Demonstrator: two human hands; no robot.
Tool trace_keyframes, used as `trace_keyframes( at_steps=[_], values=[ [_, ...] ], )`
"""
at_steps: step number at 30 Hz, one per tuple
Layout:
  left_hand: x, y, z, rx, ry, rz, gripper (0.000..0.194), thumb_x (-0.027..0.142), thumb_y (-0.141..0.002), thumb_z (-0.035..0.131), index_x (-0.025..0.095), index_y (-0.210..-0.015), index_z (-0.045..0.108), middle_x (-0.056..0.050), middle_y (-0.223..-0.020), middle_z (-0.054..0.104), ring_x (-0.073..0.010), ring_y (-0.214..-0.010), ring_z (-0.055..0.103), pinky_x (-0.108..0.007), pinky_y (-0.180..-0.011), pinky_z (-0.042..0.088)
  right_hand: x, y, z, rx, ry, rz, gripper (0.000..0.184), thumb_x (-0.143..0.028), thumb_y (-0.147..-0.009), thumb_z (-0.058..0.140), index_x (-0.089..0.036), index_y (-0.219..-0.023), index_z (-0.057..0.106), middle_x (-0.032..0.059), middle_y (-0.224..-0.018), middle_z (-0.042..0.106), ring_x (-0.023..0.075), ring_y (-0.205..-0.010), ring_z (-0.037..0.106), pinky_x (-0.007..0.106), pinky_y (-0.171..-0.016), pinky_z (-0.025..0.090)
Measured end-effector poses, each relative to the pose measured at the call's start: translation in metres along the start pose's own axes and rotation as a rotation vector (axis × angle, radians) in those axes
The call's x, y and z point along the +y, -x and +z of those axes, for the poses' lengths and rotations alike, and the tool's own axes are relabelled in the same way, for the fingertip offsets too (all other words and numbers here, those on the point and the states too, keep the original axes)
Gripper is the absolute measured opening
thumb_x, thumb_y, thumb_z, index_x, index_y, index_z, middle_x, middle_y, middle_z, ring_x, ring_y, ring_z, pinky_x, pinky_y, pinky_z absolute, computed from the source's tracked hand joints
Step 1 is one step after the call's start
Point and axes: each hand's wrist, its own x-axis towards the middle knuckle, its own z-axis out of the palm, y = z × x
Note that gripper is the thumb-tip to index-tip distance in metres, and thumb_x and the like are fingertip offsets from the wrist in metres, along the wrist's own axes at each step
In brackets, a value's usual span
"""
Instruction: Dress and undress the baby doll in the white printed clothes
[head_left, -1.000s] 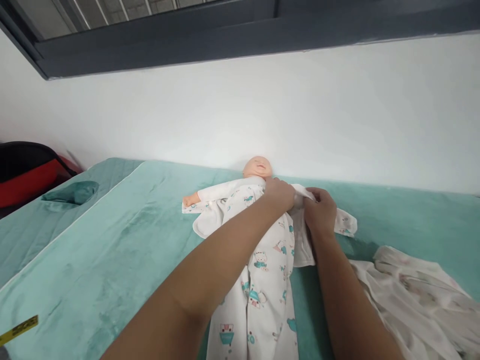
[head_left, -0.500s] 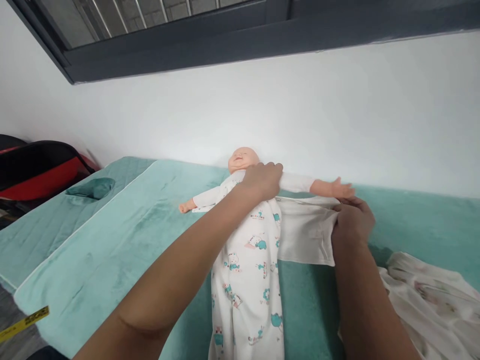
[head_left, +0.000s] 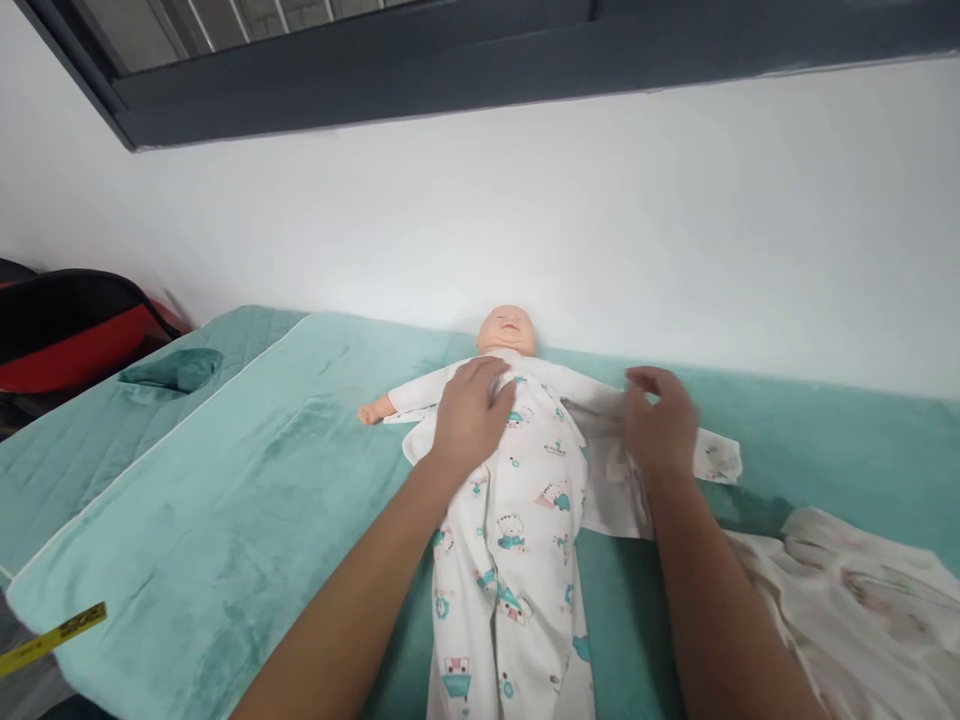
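A baby doll (head_left: 508,332) lies on its back in a white long-sleeved undershirt, with a white patterned garment (head_left: 517,500) printed with small animals over its body and legs. My left hand (head_left: 474,410) rests on the doll's chest, its fingers stretched towards the collar and the thumb apart. My right hand (head_left: 661,425) is curled around the end of the doll's arm on the right, which hides the doll's hand. Behind my right wrist the garment's side panel (head_left: 609,490) lies spread out, and a sleeve end (head_left: 718,458) pokes out beyond.
A pile of white cloth (head_left: 862,610) lies at the lower right on the green padded bed (head_left: 225,520). A white wall (head_left: 450,220) and a dark window frame (head_left: 360,85) stand behind. A red and black object (head_left: 82,340) is at the left.
My left hand has moved left and down from the doll's shoulder to its chest. My right hand has let go of the side panel and moved left to the doll's arm, which now angles lower.
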Motion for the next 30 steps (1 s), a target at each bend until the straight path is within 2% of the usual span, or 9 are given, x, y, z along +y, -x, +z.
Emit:
trace_keyframes(
  at_steps=[2, 4, 7, 10, 12, 18, 21, 26, 30],
  values=[
    [-0.025, 0.013, -0.007, 0.029, 0.213, -0.078, 0.029, 0.031, -0.095, 0.044, 0.022, -0.122, 0.054, -0.006, -0.137, 0.053, -0.0173, -0.13, 0.046, -0.031, -0.111, 0.035, -0.012, 0.01, 0.009, -0.193, 0.121, -0.177, 0.026, -0.034, -0.082, 0.049, -0.021, -0.099, 0.064, 0.0089, -0.11, 0.067, 0.0263, -0.104, 0.059, 0.046, -0.098, 0.04],
    [-0.045, 0.02, -0.011, 0.009, 0.379, -0.17, 0.033, 0.033, -0.095, 0.046, 0.023, -0.126, 0.05, -0.006, -0.141, 0.049, -0.0168, -0.132, 0.045, -0.03, -0.111, 0.035, -0.022, 0.02, 0.016, -0.323, 0.145, -0.329, 0.027, -0.038, -0.088, 0.047, -0.023, -0.104, 0.063, 0.0082, -0.121, 0.063, 0.0262, -0.116, 0.054, 0.048, -0.106, 0.031],
    [-0.059, 0.022, -0.015, -0.096, 0.537, -0.208, 0.046, 0.037, -0.087, 0.06, 0.023, -0.129, 0.046, -0.006, -0.144, 0.046, -0.0186, -0.132, 0.045, -0.03, -0.109, 0.037, -0.028, 0.027, 0.021, -0.405, 0.075, -0.391, 0.027, -0.043, -0.092, 0.045, -0.024, -0.104, 0.061, 0.0077, -0.13, 0.058, 0.025, -0.125, 0.048, 0.048, -0.109, 0.025],
    [-0.059, 0.02, -0.019, -0.188, 0.614, -0.181, 0.06, 0.034, -0.077, 0.073, 0.024, -0.129, 0.044, -0.007, -0.146, 0.042, -0.0203, -0.134, 0.043, -0.03, -0.108, 0.038, -0.029, 0.027, 0.021, -0.472, 0.032, -0.345, 0.028, -0.05, -0.088, 0.052, -0.024, -0.097, 0.06, 0.0078, -0.133, 0.056, 0.0263, -0.127, 0.046, 0.049, -0.11, 0.023],
    [-0.055, 0.019, -0.022, -0.203, 0.613, -0.192, 0.059, 0.033, -0.074, 0.075, 0.023, -0.124, 0.045, -0.008, -0.146, 0.04, -0.0212, -0.133, 0.042, -0.03, -0.106, 0.04, -0.029, 0.025, 0.02, -0.5, 0.02, -0.322, 0.029, -0.051, -0.085, 0.057, -0.024, -0.093, 0.059, 0.0076, -0.134, 0.053, 0.0267, -0.127, 0.045, 0.049, -0.11, 0.023],
    [-0.047, 0.02, -0.024, -0.194, 0.56, -0.209, 0.03, 0.03, -0.074, 0.075, 0.021, -0.094, 0.055, -0.005, -0.145, 0.038, -0.0219, -0.127, 0.046, -0.028, -0.096, 0.044, -0.032, 0.025, 0.02, -0.494, -0.095, -0.241, 0.031, -0.049, -0.077, 0.067, -0.02, -0.073, 0.056, 0.0076, -0.128, 0.05, 0.025, -0.12, 0.046, 0.041, -0.102, 0.033],
    [-0.048, 0.021, -0.02, -0.13, 0.548, -0.169, 0.025, 0.032, -0.075, 0.075, 0.018, -0.077, 0.054, -0.005, -0.139, 0.042, -0.0227, -0.121, 0.048, -0.028, -0.088, 0.045, -0.037, 0.027, 0.018, -0.449, -0.247, -0.134, 0.034, -0.044, -0.072, 0.073, -0.019, -0.064, 0.052, 0.005, -0.115, 0.05, 0.0212, -0.107, 0.051, 0.034, -0.092, 0.038],
    [-0.049, 0.025, -0.011, 0.066, 0.483, -0.074, 0.027, 0.035, -0.076, 0.074, 0.017, -0.068, 0.056, -0.005, -0.106, 0.052, -0.02, -0.104, 0.052, -0.029, -0.086, 0.042, -0.045, 0.033, 0.011, -0.395, -0.561, 0.015, 0.042, -0.036, -0.073, 0.074, -0.017, -0.055, 0.04, -0.0006, -0.079, 0.051, 0.0129, -0.074, 0.048, 0.027, -0.069, 0.036],
    [-0.047, 0.027, -0.008, 0.17, 0.419, -0.081, 0.031, 0.034, -0.078, 0.071, 0.018, -0.062, 0.049, 0.0, -0.08, 0.05, -0.0149, -0.081, 0.05, -0.027, -0.076, 0.039, -0.042, 0.033, 0.007, -0.489, -0.502, 0.129, 0.042, -0.042, -0.074, 0.074, -0.018, -0.057, 0.044, -0.0032, -0.061, 0.045, 0.0105, -0.058, 0.039, 0.026, -0.055, 0.03]
  ],
)
